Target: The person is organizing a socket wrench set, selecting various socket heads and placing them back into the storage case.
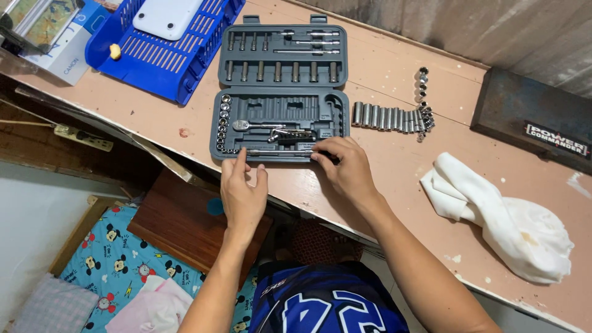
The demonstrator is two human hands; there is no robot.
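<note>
Grey plastic socket-set case [280, 92], lid laid flat open on the pinkish table, tray holding a ratchet [256, 125], small sockets down its left edge, and along the near edge what looks like an extension bar.

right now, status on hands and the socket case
Left hand open, fingertips at case front edge. Right hand pressing a tool into the bottom slot. Sockets loose beside it.
</note>
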